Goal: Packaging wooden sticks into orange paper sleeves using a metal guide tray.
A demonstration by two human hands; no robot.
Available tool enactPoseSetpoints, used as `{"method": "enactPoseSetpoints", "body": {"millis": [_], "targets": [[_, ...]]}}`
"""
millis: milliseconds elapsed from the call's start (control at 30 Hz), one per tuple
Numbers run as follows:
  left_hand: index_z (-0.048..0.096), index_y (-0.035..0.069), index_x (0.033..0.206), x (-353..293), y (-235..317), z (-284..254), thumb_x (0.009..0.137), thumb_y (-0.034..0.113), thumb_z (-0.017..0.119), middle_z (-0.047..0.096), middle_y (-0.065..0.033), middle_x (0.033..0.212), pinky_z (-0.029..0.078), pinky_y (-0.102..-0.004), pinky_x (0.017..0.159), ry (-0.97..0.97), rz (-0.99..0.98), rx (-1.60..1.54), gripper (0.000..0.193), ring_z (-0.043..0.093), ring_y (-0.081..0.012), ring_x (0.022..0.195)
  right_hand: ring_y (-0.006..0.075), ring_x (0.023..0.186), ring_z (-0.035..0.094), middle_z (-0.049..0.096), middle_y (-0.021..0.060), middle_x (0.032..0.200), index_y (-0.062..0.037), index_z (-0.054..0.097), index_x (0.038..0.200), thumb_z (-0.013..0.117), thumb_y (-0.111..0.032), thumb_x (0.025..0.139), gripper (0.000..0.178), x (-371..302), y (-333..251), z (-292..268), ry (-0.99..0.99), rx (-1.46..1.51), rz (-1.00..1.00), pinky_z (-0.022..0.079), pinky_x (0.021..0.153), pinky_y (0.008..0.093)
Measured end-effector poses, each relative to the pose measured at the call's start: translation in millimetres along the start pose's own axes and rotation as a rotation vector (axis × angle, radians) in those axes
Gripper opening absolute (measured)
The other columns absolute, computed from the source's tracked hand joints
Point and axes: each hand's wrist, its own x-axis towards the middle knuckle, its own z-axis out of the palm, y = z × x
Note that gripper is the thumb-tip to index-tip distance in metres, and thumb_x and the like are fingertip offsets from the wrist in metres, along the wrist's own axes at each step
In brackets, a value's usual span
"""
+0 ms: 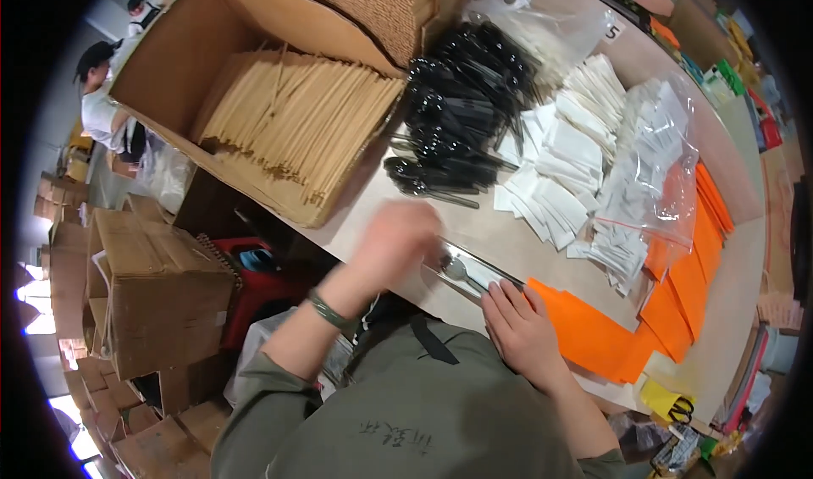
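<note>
I see a pale table [518, 254], and on it a cardboard box [165, 64] of wooden sticks [296, 115], then black spoons [461, 110]. The hands are apart. The left hand [398, 242] is blurred; whether it grips anything, I cannot tell. The right hand's [523, 333] fingers touch a narrow holder [479, 273] at the near edge, where one spoon [456, 269] lies.

Far black spoons [461, 110] look like super glossy plastic, and the near spoon [455, 268] is kinda shiny too. White packets [569, 153] read as matt paper, right-hand bag [656, 212] slick clear plastic, orange pieces [584, 322] smooth, left box [165, 72] dull cardboard, green top [491, 394] matt cloth.
</note>
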Motion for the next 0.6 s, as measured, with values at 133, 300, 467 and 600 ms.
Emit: {"method": "enactPoseSetpoints", "body": {"millis": [133,300,467,600], "targets": [[0.070,0.004,0.104,-22.7,-94.2,-84.5,0.088,0.008,0.069,0.071,-0.0150,0.092,0.054,-0.0346,0.071,0.410,-0.559,0.606,0.017,0.069,-0.0269,0.078,0.0299,0.125,0.057,0.063,0.0134,0.130,-0.0027,0.064,0.122,0.071,-0.016,0.088,0.037,-2.4,-0.8,-4.2,0.003,0.061,0.032,0.042,0.106,0.0467],[0.066,0.001,0.108,-48.0,-141.3,-104.0,0.089,0.011,0.069,0.071,-0.0172,0.088,0.055,-0.0393,0.072,0.262,-0.659,0.279,0.022,0.069,-0.0332,0.081,0.0365,0.131,0.051,0.056,0.0202,0.138,-0.0012,0.065,0.121,0.071,-0.016,0.087,0.038,0.9,-0.2,-17.5,-0.029,0.166,0.096,0.040,0.108,0.0488],[0.060,0.002,0.098,-41.4,-152.2,-107.5,0.092,0.014,0.065,0.069,-0.0191,0.087,0.053,-0.0470,0.073,0.111,-0.627,0.449,0.014,0.067,-0.0396,0.084,0.0434,0.133,0.047,0.051,0.0248,0.141,-0.0036,0.068,0.117,0.074,-0.016,0.084,0.035,-4.2,1.5,-24.7,0.010,0.248,0.210,0.039,0.109,0.0525],[0.059,0.003,0.105,-26.5,-136.0,-108.8,0.096,0.015,0.058,0.069,-0.0220,0.096,0.051,-0.0515,0.074,0.003,-0.716,0.530,0.015,0.065,-0.0436,0.088,0.0431,0.132,0.047,0.051,0.0247,0.141,-0.0040,0.068,0.117,0.074,-0.015,0.084,0.036,-8.0,3.3,-28.8,-0.007,0.245,0.238,0.039,0.109,0.0526]]}}
